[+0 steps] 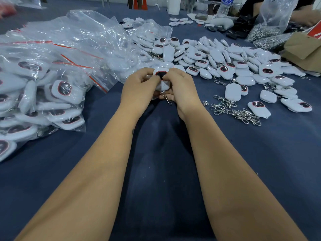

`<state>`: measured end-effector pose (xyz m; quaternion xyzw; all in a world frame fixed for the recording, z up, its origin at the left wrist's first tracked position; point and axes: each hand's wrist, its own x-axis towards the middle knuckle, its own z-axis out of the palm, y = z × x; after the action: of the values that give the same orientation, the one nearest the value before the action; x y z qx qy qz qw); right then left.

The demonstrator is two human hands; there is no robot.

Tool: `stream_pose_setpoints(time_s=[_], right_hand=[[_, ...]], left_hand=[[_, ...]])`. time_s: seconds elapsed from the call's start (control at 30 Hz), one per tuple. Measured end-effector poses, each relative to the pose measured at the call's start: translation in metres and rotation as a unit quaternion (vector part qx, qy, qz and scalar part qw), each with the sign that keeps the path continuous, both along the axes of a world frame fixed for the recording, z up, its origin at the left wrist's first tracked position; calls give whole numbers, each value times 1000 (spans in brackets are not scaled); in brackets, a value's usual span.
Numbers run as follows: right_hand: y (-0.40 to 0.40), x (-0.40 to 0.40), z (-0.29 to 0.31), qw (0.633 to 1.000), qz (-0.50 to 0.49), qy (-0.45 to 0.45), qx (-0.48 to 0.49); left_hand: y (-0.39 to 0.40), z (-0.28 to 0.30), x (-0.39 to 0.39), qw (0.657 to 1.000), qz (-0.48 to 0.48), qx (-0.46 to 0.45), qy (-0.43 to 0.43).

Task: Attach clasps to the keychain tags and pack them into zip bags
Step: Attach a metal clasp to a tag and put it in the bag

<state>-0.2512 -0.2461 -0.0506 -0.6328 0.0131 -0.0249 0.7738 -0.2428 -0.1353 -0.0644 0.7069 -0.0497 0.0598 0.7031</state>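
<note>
My left hand (139,86) and my right hand (178,87) meet over the middle of the table, both pinching white keychain tags (160,73) with a dark, red-rimmed face. A second white tag sits just below it between my palms. A metal clasp (167,99) dangles beneath my fingers. A small heap of loose silver clasps (234,110) lies to the right of my right wrist. Beyond my hands spreads a big pile of white tags (217,60). Zip bags (57,94) filled with tags are stacked at the left.
A dark blue cloth (159,171) covers the table. Empty clear zip bags (97,37) with red strips lie heaped at the back left. A bag of metal clasps (267,30), a cardboard box (304,49) and a water bottle (225,6) stand at the far right.
</note>
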Motion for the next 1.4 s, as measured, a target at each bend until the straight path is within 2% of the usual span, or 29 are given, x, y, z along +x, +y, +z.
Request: stream_pose_setpoints(time_s=[0.23,0.43,0.57,0.73,0.83,0.97,1.1,1.2,1.3,1.33,1.4], right_hand=[[-2,3,-2,1000,1,0,-21],[0,6,-5,998,-19,-5,-58],[-1,6,-6,996,-21,-13,-90],[1,6,-7,990,-30,-15,-137],[4,3,-6,985,-70,-34,-153],[-1,1,-1,974,-175,-86,-115],[-7,-1,5,964,-234,-112,-59],[-9,1,8,969,-225,-91,53],[-6,2,9,970,-172,-84,152],[-5,2,8,972,-158,-86,149],[-1,2,6,981,-147,-99,81]], left_hand=[[0,1,0,1000,11,-1,-6],[0,0,-1,996,56,65,-30],[1,1,-5,993,52,96,-52],[0,2,-4,996,37,72,-22],[0,2,0,998,44,43,-2],[2,0,5,997,70,14,25],[4,-4,8,992,89,89,-31],[2,-5,8,989,86,110,-44],[2,-4,8,986,97,134,-36],[2,-4,8,984,101,140,-32],[2,-3,6,985,107,134,-22]])
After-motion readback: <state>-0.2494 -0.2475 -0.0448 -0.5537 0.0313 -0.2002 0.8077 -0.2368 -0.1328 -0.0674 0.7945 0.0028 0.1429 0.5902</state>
